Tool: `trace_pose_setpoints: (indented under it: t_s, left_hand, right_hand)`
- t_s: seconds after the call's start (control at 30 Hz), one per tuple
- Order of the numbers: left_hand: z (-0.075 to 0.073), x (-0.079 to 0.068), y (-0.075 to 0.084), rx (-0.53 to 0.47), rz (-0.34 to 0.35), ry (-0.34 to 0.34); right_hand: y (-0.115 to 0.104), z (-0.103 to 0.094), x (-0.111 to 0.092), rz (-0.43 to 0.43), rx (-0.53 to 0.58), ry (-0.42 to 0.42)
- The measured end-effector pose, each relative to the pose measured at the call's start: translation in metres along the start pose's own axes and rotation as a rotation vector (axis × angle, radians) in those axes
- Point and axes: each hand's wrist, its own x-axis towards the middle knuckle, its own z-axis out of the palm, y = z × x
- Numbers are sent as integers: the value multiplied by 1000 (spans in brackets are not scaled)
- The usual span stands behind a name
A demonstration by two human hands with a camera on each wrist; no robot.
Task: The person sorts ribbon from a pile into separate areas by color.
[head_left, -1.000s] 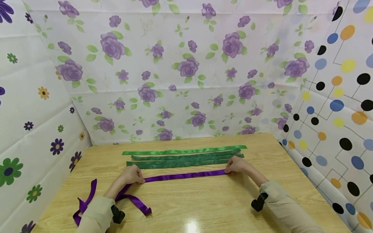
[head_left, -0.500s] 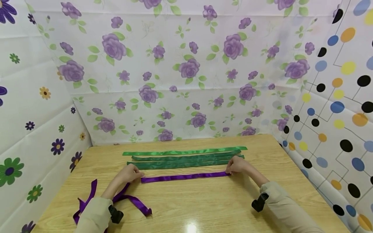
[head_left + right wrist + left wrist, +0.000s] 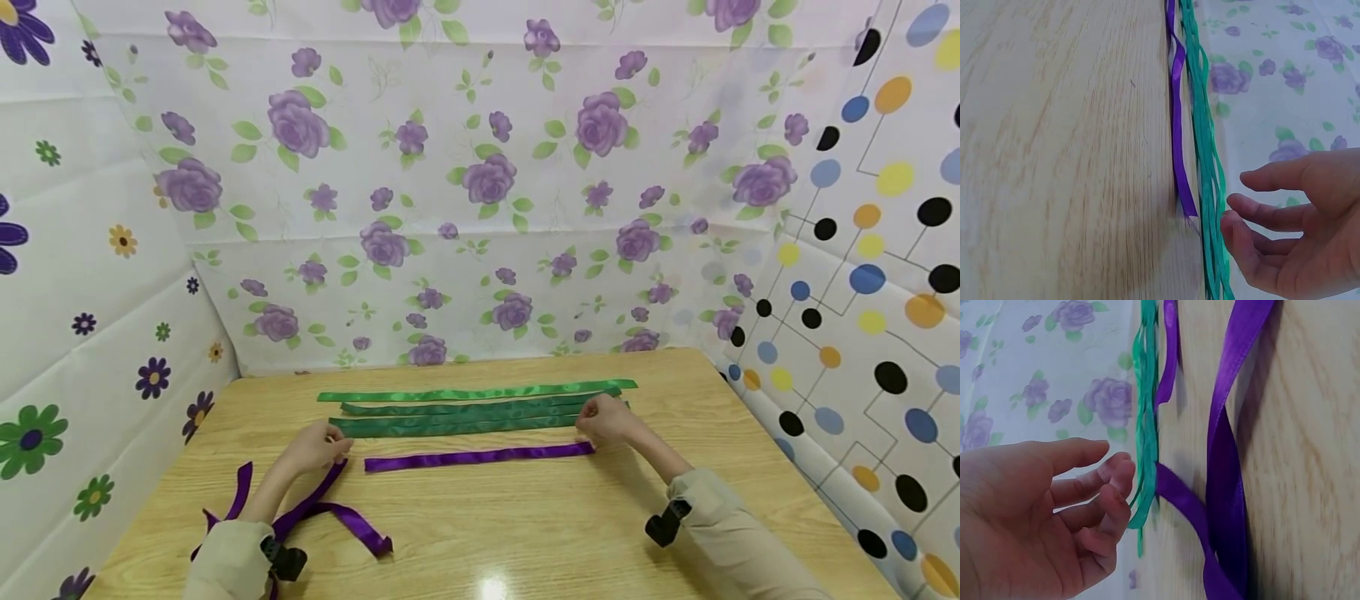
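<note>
A purple ribbon strip (image 3: pixel 480 457) lies flat and nearly straight on the table, in front of several green ribbons. Just past its left end is my left hand (image 3: pixel 318 447), thumb and fingers parted and loosely bent (image 3: pixel 1054 512), nothing held. Close by the fingertips, the end of a longer, twisted purple ribbon (image 3: pixel 356 527) rises toward the hand; this ribbon looks broad in the left wrist view (image 3: pixel 1225 475). My right hand (image 3: pixel 606 419) hovers by the strip's frayed right end (image 3: pixel 1186 203), its thumb apart from relaxed fingers and holding nothing.
Dark green ribbons (image 3: pixel 450 426) lie side by side behind the purple strip, with a brighter green ribbon (image 3: pixel 480 392) farthest back. The wooden table (image 3: pixel 570 525) meets a floral cloth wall (image 3: pixel 450 283) behind and a dotted one (image 3: pixel 847 358) at right.
My left hand has let go of the purple strip's left end and moved left. My right hand has released the right end and lifted slightly back. The strip stays lying on the table.
</note>
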Motion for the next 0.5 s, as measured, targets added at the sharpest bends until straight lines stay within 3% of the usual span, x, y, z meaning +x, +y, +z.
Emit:
trace_pose_setpoints:
  t_s: [0.23,0.5]
  left_hand:
    - [-7,-13,-7,18,0,-23]
    - [-15,-28,-7,66,-68,-61]
  right_hand:
    - [-6,7,2,-5,30,-9]
    - [-13,10,1,-51,48,5]
